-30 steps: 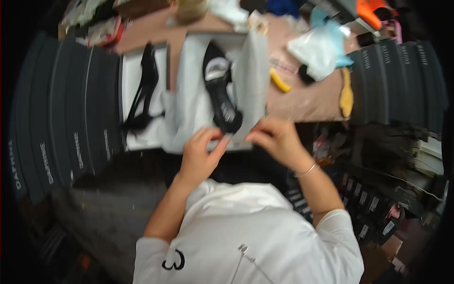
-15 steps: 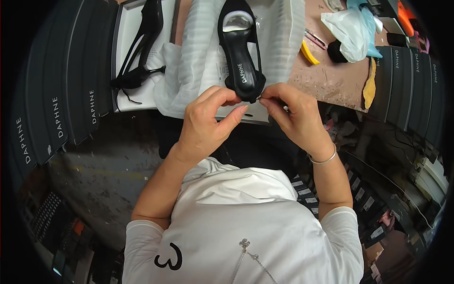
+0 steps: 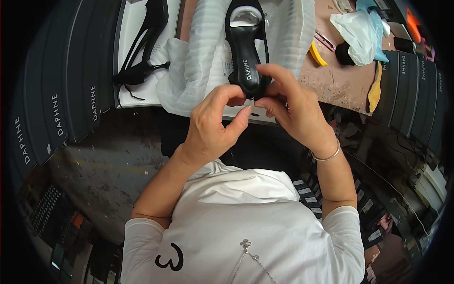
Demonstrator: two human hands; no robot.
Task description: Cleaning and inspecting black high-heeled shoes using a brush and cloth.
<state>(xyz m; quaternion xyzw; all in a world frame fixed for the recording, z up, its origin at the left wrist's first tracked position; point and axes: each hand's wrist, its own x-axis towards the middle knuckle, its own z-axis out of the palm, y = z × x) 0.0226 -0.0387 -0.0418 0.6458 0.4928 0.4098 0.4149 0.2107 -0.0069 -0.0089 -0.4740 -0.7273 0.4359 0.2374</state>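
Head view, hands at black shoe, pink worktable, dark boxes stacked.

Bright, even overhead light falls on the workbench and the white foam wrap, with soft glare on the wrap. Below the workbench's near edge the scene is dim. Centre is sharp; straight edges bend toward a black circular rim in the corners.
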